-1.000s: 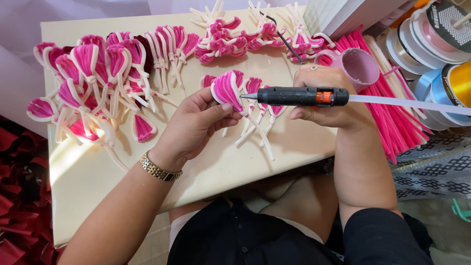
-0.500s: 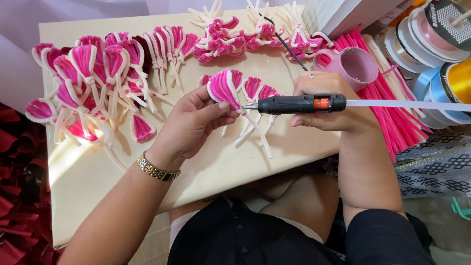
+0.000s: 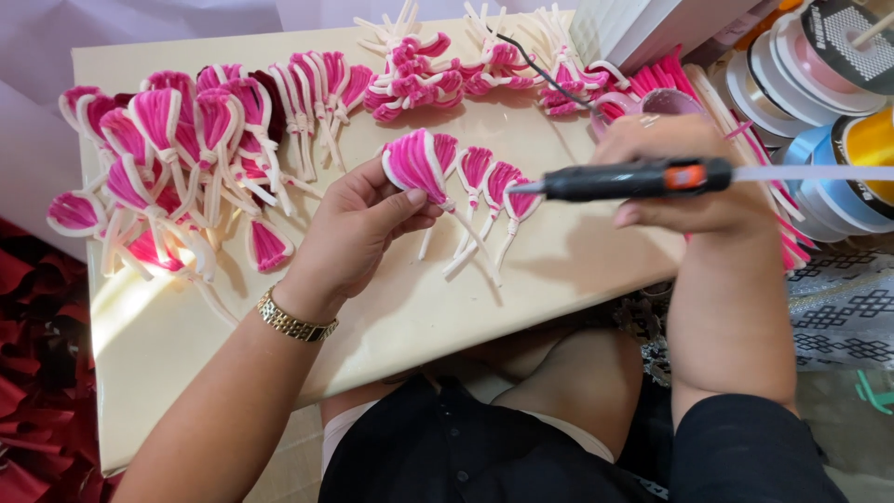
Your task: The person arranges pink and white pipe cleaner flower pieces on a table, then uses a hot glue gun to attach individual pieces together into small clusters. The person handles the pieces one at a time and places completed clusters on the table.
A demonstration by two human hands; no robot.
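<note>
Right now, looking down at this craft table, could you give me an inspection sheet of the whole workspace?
Surface: pale cream board, lying across the person's lap.
Job's things: pink and white petal piece; black glue gun with an orange switch, tip aimed at the row of petals.
Clutter: pile of finished pink petals at the left; more along the far edge; pink strips at the right.
Hands: left hand pinches the petal piece in its fingers; right hand grips the glue gun.
Cables: thin dark cord over the far petals.
Surroundings: ribbon spools at the right; red material at the left.
</note>
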